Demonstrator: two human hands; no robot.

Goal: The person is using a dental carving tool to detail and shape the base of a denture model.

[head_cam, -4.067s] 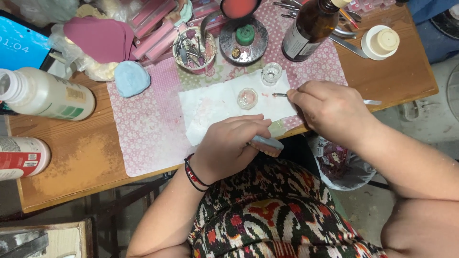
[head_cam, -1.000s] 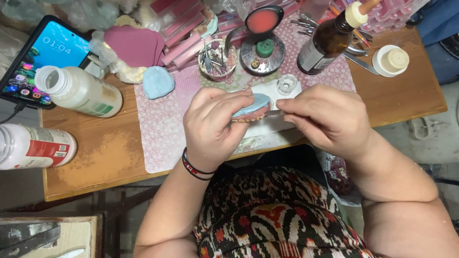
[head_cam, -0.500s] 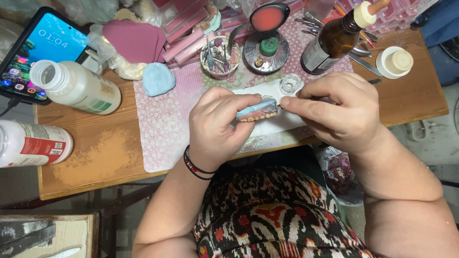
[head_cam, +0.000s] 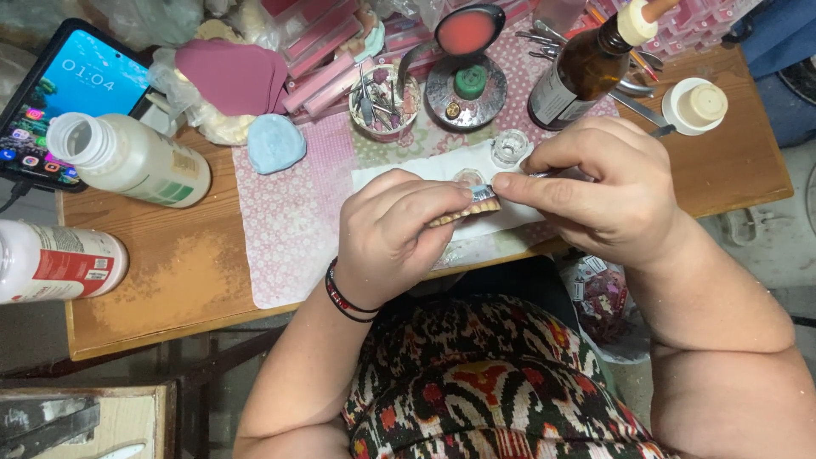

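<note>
Spanning most of the view, the wooden table [head_cam: 161, 280] carries a pink patterned mat [head_cam: 293, 221], and everything else sits relative to that mat. Left of it lie two white plastic bottles [head_cam: 127, 161] on their sides, well apart from the work, with a lit phone [head_cam: 51, 93] at the far left corner. At the mat's far edge stand a brown glass bottle [head_cam: 582, 72] and a small dish of metal tools [head_cam: 384, 100], near enough to reach without shifting.

Above the mat's near edge, over a white paper towel [head_cam: 408, 174], the left hand [head_cam: 391, 234] curls its fingers around a small tan piece with a row of tooth-like ridges [head_cam: 467, 208], gripping it tight, apparently to steady it. The right hand [head_cam: 595, 191] presses thumb and forefinger together on a thin metal tool [head_cam: 537, 174], its tip touching the piece; the pencil-like grip seems to suit fine work.
</note>
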